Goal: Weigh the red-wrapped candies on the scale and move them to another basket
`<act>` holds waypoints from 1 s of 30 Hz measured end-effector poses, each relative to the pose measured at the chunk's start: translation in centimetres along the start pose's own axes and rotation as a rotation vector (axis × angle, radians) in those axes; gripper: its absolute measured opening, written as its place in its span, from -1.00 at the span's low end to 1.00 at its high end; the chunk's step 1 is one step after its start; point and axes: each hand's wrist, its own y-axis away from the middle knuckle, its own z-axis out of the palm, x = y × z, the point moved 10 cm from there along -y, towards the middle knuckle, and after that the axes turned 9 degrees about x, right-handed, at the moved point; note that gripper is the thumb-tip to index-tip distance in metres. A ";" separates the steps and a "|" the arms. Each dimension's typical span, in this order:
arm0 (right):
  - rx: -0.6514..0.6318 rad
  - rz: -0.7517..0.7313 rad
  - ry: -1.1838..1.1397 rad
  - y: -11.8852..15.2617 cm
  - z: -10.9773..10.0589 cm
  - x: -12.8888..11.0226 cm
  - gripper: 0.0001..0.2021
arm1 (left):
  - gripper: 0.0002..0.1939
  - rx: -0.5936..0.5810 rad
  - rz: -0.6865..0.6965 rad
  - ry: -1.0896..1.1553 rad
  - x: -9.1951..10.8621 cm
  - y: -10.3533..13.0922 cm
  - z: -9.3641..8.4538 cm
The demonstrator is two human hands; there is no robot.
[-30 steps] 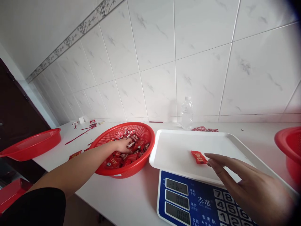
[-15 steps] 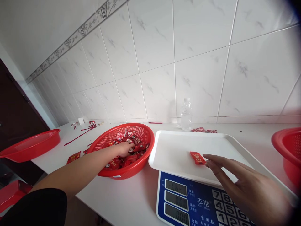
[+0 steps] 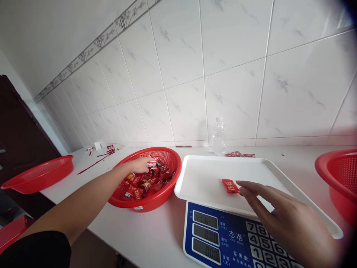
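Observation:
My left hand (image 3: 141,165) is inside the red perforated basket (image 3: 175,186), its fingers closed on a small red-and-white wrapped packet (image 3: 153,162). Under it lies a heap of small shiny red packets (image 3: 147,183), some printed with characters. Over the white tray (image 3: 195,171) of a scale, my right hand (image 3: 287,216) pinches the edge of a small red packet (image 3: 230,186) between thumb and fingertips. Whether that packet touches the tray, I cannot tell. Part of the blue scale panel (image 3: 206,232) with its displays and number keys is covered by my right hand.
A clear plastic bottle (image 3: 219,137) stands behind the tray near the tiled wall. Another red basket (image 3: 338,175) is at the right edge, and a shallow red basket (image 3: 39,175) at the left. Red strips (image 3: 97,162) and scraps lie on the white table (image 3: 156,234).
My left hand has risen from among the packets toward the basket's far left, with a red-and-white packet now showing at its fingers. My right hand keeps its pinch; the view has shifted slightly.

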 end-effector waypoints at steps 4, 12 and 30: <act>0.000 -0.005 -0.001 0.2 0.0 0.2 -0.63 | -0.50 -0.020 0.017 0.156 1.3 -0.1 -1.4; -0.043 0.025 -0.004 0.4 0.5 0.6 -0.69 | -0.61 0.094 0.127 0.514 8.1 0.3 -5.7; -0.029 0.050 -0.015 -0.4 -0.2 0.5 -0.72 | -0.60 -0.108 0.176 1.091 20.3 0.1 2.4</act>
